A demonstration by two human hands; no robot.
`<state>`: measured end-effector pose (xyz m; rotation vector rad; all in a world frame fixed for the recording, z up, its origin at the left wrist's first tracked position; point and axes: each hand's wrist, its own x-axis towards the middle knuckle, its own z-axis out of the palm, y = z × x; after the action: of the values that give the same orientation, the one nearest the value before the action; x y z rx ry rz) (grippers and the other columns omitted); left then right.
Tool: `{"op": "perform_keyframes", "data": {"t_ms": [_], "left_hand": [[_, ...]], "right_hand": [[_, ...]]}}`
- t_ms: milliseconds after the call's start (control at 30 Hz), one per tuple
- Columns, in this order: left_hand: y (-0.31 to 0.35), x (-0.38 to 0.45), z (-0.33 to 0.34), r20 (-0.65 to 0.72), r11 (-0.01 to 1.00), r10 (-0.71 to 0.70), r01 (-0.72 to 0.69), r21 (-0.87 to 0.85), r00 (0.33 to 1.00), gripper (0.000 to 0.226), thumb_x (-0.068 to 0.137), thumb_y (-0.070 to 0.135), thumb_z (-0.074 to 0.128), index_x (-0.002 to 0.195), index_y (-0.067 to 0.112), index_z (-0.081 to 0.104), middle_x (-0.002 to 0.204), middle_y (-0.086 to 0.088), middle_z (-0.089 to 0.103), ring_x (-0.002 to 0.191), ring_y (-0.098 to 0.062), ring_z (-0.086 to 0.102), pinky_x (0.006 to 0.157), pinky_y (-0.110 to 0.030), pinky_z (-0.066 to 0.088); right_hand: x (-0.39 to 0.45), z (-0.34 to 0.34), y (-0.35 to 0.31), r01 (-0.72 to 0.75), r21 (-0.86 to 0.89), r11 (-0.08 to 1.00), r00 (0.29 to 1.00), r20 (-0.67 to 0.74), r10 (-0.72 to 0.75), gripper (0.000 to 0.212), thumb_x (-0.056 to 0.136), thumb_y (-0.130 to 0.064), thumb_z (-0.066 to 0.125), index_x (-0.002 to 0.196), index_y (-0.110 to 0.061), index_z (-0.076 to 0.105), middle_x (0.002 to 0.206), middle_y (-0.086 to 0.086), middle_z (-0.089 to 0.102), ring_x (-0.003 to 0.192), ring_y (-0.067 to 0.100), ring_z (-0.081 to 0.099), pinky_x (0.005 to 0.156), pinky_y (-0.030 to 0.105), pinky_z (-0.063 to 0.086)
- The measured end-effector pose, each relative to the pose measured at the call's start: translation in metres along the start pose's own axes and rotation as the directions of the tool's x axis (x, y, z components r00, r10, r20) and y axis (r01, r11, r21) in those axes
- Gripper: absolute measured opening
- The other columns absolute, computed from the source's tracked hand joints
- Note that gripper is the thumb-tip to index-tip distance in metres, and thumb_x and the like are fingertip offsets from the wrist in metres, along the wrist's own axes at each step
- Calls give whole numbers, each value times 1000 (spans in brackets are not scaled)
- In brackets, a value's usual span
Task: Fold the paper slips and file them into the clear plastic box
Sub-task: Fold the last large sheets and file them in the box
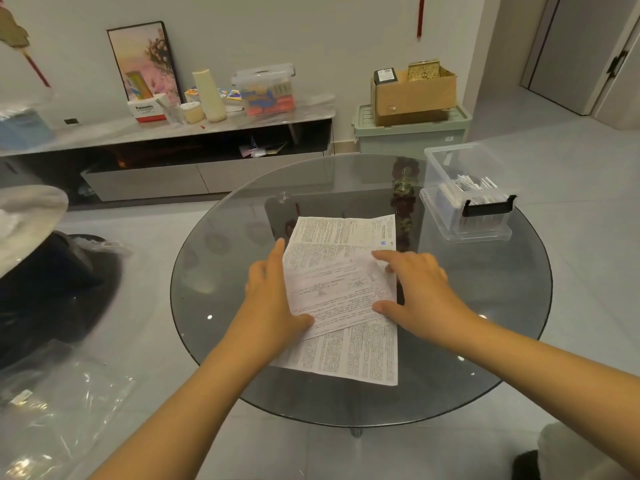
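Both hands lie flat with fingers straight, clamped on nothing: the left hand (268, 292) presses the left edge of a printed paper sheet (341, 292), its thumb on the folded flap's lower corner, while the right hand (417, 289) rests across the right edge, forefinger and thumb spread on the paper. The sheet lies near the middle of a round glass worktop (214, 271), with an upper layer folded over askew so its edges do not line up with the layer beneath. The print is too small to read, and the right palm hides part of the sheet's right margin. A clear plastic box (467, 192) stands at the worktop's far right rim, well apart from both hands, open at the top, with a black latch on its near side; white folded slips (476, 184) stand inside it, their number hard to make out. Bare glass lies between sheet and box, and around the sheet on its left and near sides. Through the glass, dark shapes under the worktop show only dimly. Crumpled clear plastic film (59, 410) lies at lower left, cut off by the frame.
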<state>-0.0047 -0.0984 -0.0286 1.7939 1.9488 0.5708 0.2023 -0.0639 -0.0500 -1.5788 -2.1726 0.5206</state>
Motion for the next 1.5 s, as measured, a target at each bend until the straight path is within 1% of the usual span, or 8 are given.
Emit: {"op": "perform_keyframes", "data": {"t_ms": [167, 300, 567, 767, 900, 1033, 1333, 1500], "left_hand": [[-4, 3, 6, 95, 956, 172, -190, 223, 980, 60, 81, 42, 68, 135, 34, 44, 144, 15, 32, 137, -13, 25, 115, -36, 10], [2, 2, 11, 231, 894, 258, -323, 311, 938, 56, 84, 50, 60, 134, 28, 48, 140, 15, 42, 133, -2, 30, 116, -32, -4], [10, 2, 11, 234, 808, 373, -439, 394, 898, 38, 90, 40, 51, 121, 21, 61, 122, 6, 59, 108, -12, 54, 94, -25, 41], [9, 3, 9, 173, 860, 383, -419, 293, 907, 30, 92, 39, 47, 112, 26, 64, 108, 12, 65, 93, -6, 58, 82, -22, 47], [9, 1, 6, 151, 912, 337, -362, 195, 930, 24, 88, 45, 52, 98, 29, 67, 90, 11, 66, 80, -6, 58, 73, -29, 50], [9, 3, 6, 73, 954, 275, -281, 101, 959, 12, 89, 32, 57, 77, 37, 57, 74, 17, 60, 69, 0, 53, 58, -14, 38], [0, 13, 11, 51, 989, 127, -130, 71, 991, 42, 86, 28, 65, 124, 32, 51, 113, 16, 50, 104, -6, 49, 85, -18, 37], [-5, 19, 11, 66, 980, 87, -97, 173, 994, 51, 83, 36, 67, 130, 28, 48, 126, 8, 49, 117, -13, 44, 99, -32, 40]], "right_hand": [[0, 4, 0, 246, -175, 953, 969, 79, -235, 43, 93, -29, 52, 135, -35, 45, 146, -14, 30, 138, 11, 12, 108, 29, 9], [-2, 9, 0, 267, -125, 955, 951, 193, -241, 45, 95, -40, 45, 139, -32, 40, 148, -13, 32, 139, 10, 11, 111, 28, 8], [0, 6, 1, 373, -174, 911, 921, 190, -341, 48, 88, -52, 51, 132, -34, 49, 142, -14, 41, 136, 10, 18, 108, 26, 8], [0, 9, 0, 461, -244, 853, 887, 100, -451, 35, 91, -43, 43, 92, -23, 71, 96, -7, 69, 107, 16, 55, 95, 25, 30], [-4, 0, -6, 392, -209, 896, 917, 13, -399, 27, 98, -35, 38, 92, -19, 59, 87, -3, 62, 82, 15, 51, 78, 24, 36], [-7, -6, -10, 326, -151, 933, 943, -16, -332, 22, 98, -36, 37, 97, -19, 52, 75, -4, 59, 66, 15, 50, 55, 24, 32], [2, -1, 3, 223, -184, 957, 971, -50, -236, 44, 90, -28, 58, 132, -31, 48, 126, -6, 44, 114, 15, 42, 89, 26, 40], [0, 6, 2, 406, -210, 890, 906, -32, -421, 17, 80, -20, 69, 95, -21, 75, 92, -2, 66, 86, 25, 55, 69, 39, 52]]}}
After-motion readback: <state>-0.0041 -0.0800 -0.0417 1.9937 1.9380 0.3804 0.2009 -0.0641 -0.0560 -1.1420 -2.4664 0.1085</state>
